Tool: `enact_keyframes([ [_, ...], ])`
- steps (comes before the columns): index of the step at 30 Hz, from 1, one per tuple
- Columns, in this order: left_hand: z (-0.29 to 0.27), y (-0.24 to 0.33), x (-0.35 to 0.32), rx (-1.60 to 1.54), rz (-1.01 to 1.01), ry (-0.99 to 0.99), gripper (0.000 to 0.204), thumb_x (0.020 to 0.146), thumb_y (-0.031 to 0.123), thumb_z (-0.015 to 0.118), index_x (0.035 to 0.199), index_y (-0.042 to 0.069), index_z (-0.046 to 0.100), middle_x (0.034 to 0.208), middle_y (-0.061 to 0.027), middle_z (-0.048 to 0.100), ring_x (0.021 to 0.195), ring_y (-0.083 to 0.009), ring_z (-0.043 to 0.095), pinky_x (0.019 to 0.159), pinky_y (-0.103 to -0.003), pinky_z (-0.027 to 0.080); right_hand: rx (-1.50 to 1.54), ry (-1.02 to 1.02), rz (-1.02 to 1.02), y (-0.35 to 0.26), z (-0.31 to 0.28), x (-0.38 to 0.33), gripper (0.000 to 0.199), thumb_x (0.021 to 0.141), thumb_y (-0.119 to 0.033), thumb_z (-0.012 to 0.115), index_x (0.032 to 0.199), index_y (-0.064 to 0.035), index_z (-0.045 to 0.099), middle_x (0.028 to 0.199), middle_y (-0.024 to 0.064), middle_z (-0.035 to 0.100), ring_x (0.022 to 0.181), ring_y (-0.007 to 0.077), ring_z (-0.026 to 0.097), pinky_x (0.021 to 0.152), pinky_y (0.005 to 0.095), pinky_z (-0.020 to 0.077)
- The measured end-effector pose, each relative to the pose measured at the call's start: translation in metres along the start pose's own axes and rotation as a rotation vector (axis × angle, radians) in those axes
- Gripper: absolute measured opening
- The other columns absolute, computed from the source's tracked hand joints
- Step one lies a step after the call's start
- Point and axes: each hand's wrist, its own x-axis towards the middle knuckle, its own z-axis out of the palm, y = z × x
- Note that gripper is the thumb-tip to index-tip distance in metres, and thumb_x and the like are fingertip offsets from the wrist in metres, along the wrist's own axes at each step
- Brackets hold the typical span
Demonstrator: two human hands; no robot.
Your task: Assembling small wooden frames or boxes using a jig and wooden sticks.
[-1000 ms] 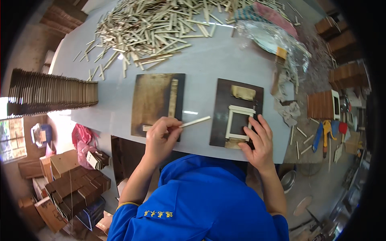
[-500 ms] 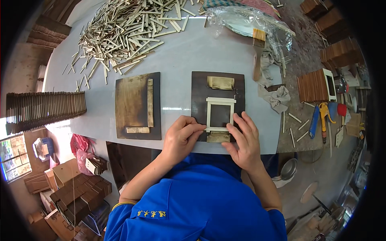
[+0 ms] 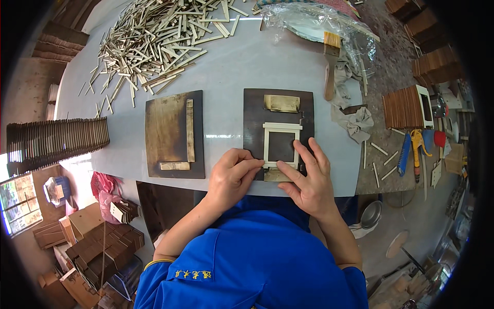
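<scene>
One worn board (image 3: pixel 167 129) lies left of the left hand (image 3: pixel 231 177), whose thumb and forefinger meet at the lower-left corner of a pale frame (image 3: pixel 282 126); whether they grip it cannot be told. The frame lies on a dark board (image 3: pixel 252 110), between both hands. The right hand (image 3: pixel 311 183), spread and unclenched, touches the frame's lower strip.

wooden frame (image 3: pixel 282 126), glossy tabletop (image 3: pixel 222 110), crinkled plastic (image 3: pixel 356 37)
</scene>
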Motion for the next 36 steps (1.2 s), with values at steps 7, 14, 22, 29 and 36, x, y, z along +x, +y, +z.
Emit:
enact_keyframes([
  [7, -0.024, 0.02, 0.01, -0.063, -0.143, -0.143, 0.025, 0.09, -0.001, 0.077, 0.114, 0.003, 0.079, 0.101, -0.0098, 0.069, 0.073, -0.0187, 0.061, 0.064, -0.029, 0.052, -0.021, 0.001, 0.012, -0.003, 0.001, 0.004, 0.034, 0.094, -0.038, 0.077, 0.122, -0.0184, 0.078, 0.16, 0.0144, 0.051, 0.156, 0.0375, 0.034, 0.118, 0.0528, 0.035],
  [14, -0.053, 0.033, 0.013, -0.369, -0.455, -0.318, 0.035, 0.095, 0.001, 0.074, 0.13, -0.003, 0.074, 0.098, -0.0116, 0.075, 0.075, -0.0137, 0.065, 0.068, -0.026, 0.054, -0.034, 0.033, 0.04, -0.004, 0.002, 0.004, 0.03, 0.095, -0.037, 0.077, 0.117, -0.0165, 0.08, 0.16, 0.0137, 0.053, 0.156, 0.0386, 0.033, 0.118, 0.0542, 0.0337],
  [22, -0.052, 0.031, 0.009, -0.53, -0.583, -0.348, 0.035, 0.097, 0.002, 0.073, 0.131, -0.006, 0.072, 0.093, -0.0092, 0.075, 0.075, -0.0095, 0.063, 0.069, -0.023, 0.052, -0.041, 0.044, 0.044, -0.002, -0.001, 0.006, 0.031, 0.097, -0.04, 0.074, 0.115, -0.0158, 0.081, 0.159, 0.0136, 0.055, 0.156, 0.0411, 0.033, 0.118, 0.0534, 0.0318],
  [29, -0.051, 0.032, 0.014, -0.547, -0.636, -0.407, 0.037, 0.095, 0.0, 0.074, 0.131, -0.003, 0.073, 0.099, -0.0113, 0.075, 0.077, -0.0118, 0.064, 0.069, -0.025, 0.053, -0.07, 0.046, 0.051, 0.001, -0.002, 0.002, 0.031, 0.098, -0.04, 0.073, 0.116, -0.0154, 0.08, 0.159, 0.0144, 0.055, 0.156, 0.0427, 0.035, 0.118, 0.0531, 0.0329],
  [36, -0.021, 0.025, 0.007, -0.109, -0.107, -0.262, 0.043, 0.089, 0.008, 0.081, 0.131, 0.003, 0.073, 0.111, -0.0121, 0.068, 0.085, -0.0199, 0.064, 0.074, -0.031, 0.054, 0.075, 0.061, 0.097, 0.003, -0.006, -0.004, 0.032, 0.096, -0.036, 0.076, 0.118, -0.0132, 0.078, 0.159, 0.0134, 0.054, 0.155, 0.0398, 0.037, 0.117, 0.0537, 0.0364],
])
